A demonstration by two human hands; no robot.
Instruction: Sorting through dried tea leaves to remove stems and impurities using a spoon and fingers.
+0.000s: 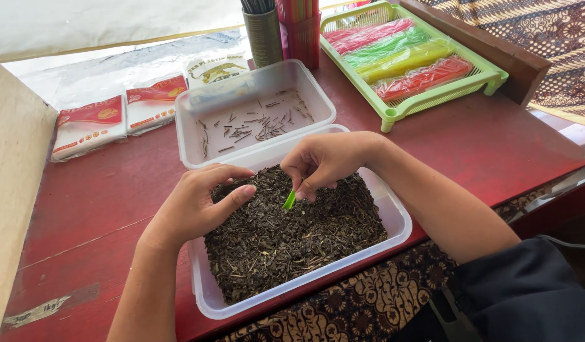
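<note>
Small green tool (289,200) is pinched by right hand (327,161) fingertips over the tea leaves (292,234) in the near tub (400,221), left hand (194,202) curled at 9 o'clock, thumb and fingers apart; leaves could be flicked over the rim if raked too hard.

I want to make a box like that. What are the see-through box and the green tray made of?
The see-through box looks like thin, milky plastic: the dark leaves show faintly through its smooth wall. The green tray also seems plastic, with a glossy moulded rim and slotted sides. Neither can be told for sure by sight.
</note>
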